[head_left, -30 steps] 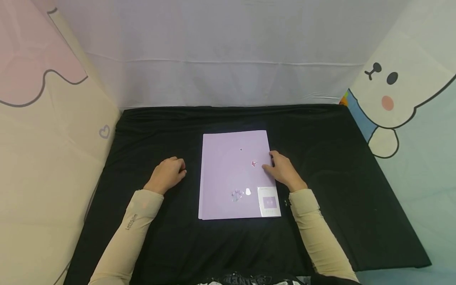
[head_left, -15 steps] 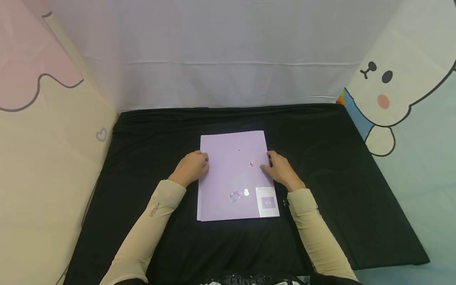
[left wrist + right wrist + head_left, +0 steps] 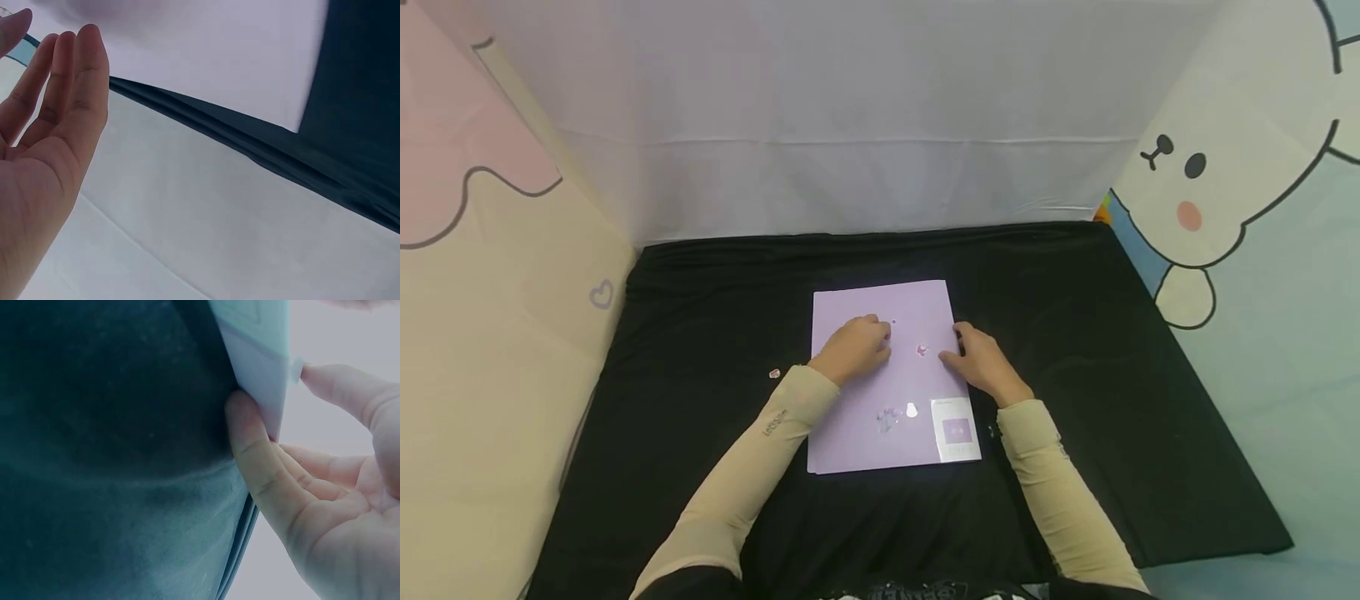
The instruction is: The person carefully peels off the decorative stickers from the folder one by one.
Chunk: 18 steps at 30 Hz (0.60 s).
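Black-draped surface point(image 3: 1120, 417), wrinkled along the far edge. Behind it: white sheet point(image 3: 880, 92), horizontally creased. Left: cream-and-pink hanging point(image 3: 490, 358), heart outline point(image 3: 602, 293); right: pale blue hanging point(image 3: 1292, 317), cartoon animal point(image 3: 1240, 167).

This looks like a small cloth-walled booth, whether in a home or elsewhere I cannot tell, for a black-covered table point(image 3: 1120, 408) stands boxed in by a plain white sheet point(image 3: 865, 108) behind, a cream-and-pink sheet point(image 3: 490, 358) with a heart point(image 3: 602, 294) on the left, and a pale sheet point(image 3: 1285, 375) with a cartoon animal point(image 3: 1232, 175) on the right.
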Motion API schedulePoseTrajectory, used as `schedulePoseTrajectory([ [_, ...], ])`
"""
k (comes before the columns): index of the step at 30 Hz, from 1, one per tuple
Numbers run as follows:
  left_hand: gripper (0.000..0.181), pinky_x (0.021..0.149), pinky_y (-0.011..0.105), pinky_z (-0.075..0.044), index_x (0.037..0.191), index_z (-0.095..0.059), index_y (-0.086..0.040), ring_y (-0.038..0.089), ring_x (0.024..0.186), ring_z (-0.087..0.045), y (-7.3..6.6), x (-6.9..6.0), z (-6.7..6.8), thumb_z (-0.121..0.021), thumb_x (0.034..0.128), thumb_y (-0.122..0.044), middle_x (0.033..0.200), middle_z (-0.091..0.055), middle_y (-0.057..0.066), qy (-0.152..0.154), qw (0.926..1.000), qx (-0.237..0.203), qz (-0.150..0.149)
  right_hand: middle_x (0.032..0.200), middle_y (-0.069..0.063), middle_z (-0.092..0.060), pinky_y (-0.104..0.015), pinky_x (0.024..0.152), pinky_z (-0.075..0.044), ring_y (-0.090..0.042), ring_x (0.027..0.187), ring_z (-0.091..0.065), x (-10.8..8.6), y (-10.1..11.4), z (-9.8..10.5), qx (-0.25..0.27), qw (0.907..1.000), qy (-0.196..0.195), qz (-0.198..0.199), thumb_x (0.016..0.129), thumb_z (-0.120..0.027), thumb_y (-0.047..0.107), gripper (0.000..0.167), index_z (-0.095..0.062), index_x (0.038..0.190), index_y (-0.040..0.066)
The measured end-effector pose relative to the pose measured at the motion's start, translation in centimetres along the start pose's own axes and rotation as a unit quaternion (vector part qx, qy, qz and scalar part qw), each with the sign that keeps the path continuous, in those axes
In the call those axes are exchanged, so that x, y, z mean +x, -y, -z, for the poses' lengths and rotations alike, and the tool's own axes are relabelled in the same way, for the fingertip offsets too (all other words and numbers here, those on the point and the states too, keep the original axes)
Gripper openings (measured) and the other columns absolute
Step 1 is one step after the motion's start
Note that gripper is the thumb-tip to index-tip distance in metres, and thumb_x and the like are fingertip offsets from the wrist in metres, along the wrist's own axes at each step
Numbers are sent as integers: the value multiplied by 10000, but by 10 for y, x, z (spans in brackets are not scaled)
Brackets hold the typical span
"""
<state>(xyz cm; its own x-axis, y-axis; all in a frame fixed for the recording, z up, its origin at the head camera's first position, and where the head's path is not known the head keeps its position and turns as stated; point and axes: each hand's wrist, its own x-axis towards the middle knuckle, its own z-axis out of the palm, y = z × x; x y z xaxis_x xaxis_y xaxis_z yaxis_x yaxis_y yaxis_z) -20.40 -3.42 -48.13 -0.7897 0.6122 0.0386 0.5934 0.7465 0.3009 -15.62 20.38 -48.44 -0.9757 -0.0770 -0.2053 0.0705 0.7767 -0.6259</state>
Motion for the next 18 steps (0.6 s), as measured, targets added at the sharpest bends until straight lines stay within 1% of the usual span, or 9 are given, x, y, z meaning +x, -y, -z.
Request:
schedulePoseTrajectory([
  [5, 164, 759, 356, -525, 1031, -704, -37, 210, 772, -600, -11, 13, -8, -692, 923, -160, 888, -641, 86, 96, 9996, 227, -167, 1321, -296, -549, -516, 909, -518, -397, 1141, -597, 0, 0, -1, -18, 10000, -8, 37, 966, -666, 217, 618, -393, 1446, -61],
  [7, 166, 764, 356, -525, 1036, -705, -48, 207, 782, -602, -16, 18, -10, -693, 925, -171, 896, -640, 78, 113, 9995, 233, -206, 1317, -299, -550, -514, 907, -519, -397, 1139, -598, 0, 0, -1, -58, 10000, -19, 68, 968, -663, 215, 614, -394, 1443, -65],
  [11, 170, 757, 370, -532, 1044, -707, -60, 217, 803, -615, -26, 27, -11, -703, 935, -190, 912, -638, 78, 167, 9989, 196, -392, 1314, -307, -551, -517, 900, -521, -403, 1136, -599, 0, 0, 0, -112, 9999, -42, 103, 967, -663, 211, 610, -398, 1439, -71],
  [15, 147, 734, 368, -539, 1040, -711, -74, 219, 803, -627, -33, 32, -13, -699, 938, -179, 922, -637, 73, 244, 9979, 245, -549, 1318, -309, -550, -519, 901, -520, -408, 1141, -599, 1, -1, 0, -122, 9998, -49, 125, 962, -669, 209, 614, -401, 1437, -73],
  [18, 129, 720, 350, -538, 1038, -720, -82, 201, 787, -622, -37, 36, -14, -685, 937, -155, 915, -637, 62, 259, 9974, 315, -592, 1318, -301, -552, -516, 910, -516, -399, 1143, -600, 1, -2, -1, -113, 9998, -68, 120, 961, -671, 208, 618, -398, 1442, -69],
])
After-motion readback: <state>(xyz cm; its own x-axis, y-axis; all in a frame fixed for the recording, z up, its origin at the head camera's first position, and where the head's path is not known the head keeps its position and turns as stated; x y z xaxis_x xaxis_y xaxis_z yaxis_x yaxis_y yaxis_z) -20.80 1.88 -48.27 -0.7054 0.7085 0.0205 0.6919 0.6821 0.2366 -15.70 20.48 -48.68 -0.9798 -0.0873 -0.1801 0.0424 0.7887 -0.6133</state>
